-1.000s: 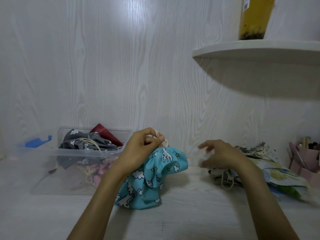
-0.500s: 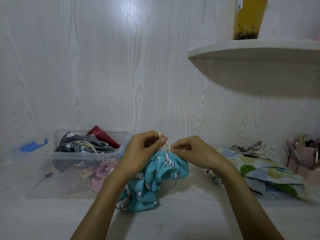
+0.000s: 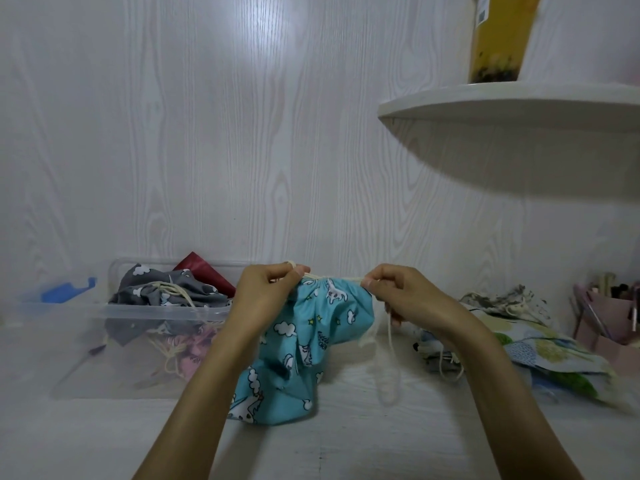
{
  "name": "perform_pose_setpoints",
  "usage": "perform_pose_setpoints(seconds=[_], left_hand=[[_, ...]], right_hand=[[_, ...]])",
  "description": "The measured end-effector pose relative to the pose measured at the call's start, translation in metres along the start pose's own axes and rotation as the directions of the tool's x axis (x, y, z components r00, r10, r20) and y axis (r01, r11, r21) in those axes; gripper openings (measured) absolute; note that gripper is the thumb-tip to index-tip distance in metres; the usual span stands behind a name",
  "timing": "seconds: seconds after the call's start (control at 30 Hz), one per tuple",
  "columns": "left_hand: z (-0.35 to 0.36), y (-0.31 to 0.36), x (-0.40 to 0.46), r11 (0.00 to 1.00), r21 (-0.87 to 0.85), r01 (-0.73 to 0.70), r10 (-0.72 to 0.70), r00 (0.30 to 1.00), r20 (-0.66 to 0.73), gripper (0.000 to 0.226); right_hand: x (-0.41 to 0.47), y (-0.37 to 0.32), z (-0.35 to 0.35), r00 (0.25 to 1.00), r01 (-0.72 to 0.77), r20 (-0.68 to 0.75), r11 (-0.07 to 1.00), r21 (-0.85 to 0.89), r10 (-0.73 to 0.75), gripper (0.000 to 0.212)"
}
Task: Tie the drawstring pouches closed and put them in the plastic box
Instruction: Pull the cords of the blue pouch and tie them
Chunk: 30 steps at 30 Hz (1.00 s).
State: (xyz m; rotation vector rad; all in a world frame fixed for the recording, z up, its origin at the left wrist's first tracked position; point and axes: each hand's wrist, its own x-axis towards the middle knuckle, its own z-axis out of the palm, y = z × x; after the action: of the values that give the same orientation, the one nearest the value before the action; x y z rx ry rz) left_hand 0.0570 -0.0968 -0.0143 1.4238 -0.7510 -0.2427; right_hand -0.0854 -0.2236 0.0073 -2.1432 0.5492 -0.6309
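A turquoise drawstring pouch printed with white clouds and unicorns stands on the white table in front of me. My left hand pinches the cream cord at the left of its gathered mouth. My right hand pinches the cord at the right, and a loose end hangs below it. The cord is stretched taut between both hands. A clear plastic box stands to the left, holding a grey cloud-print pouch, a dark red pouch and a pink one.
A pile of loose patterned pouches lies on the table to the right. A pink holder with tools stands at the far right. A white shelf with a yellow drink cup juts out above right. A blue object sits behind the box.
My right hand came from the pile at the right to the pouch mouth and took the cord. Both hands then moved apart, drawing the cord out sideways.
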Motion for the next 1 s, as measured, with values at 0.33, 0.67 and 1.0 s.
perform_pose_setpoints(seconds=[0.33,0.67,1.0], left_hand=[[0.001,0.006,-0.002,0.980,-0.156,0.121,-0.109,0.990,0.084,0.022],[0.010,0.005,-0.001,0.989,-0.076,0.129,-0.102,0.950,0.294,0.023],[0.020,-0.014,-0.002,0.978,0.192,-0.085,-0.021,0.872,0.490,0.022]], right_hand=[[-0.003,-0.002,0.011,0.989,-0.105,0.089,0.988,-0.110,0.115,0.024],[0.000,0.004,0.005,0.967,-0.212,0.130,0.975,-0.069,0.220,0.024],[-0.022,-0.006,-0.036,0.971,-0.092,0.210,0.990,-0.111,0.113,0.035]])
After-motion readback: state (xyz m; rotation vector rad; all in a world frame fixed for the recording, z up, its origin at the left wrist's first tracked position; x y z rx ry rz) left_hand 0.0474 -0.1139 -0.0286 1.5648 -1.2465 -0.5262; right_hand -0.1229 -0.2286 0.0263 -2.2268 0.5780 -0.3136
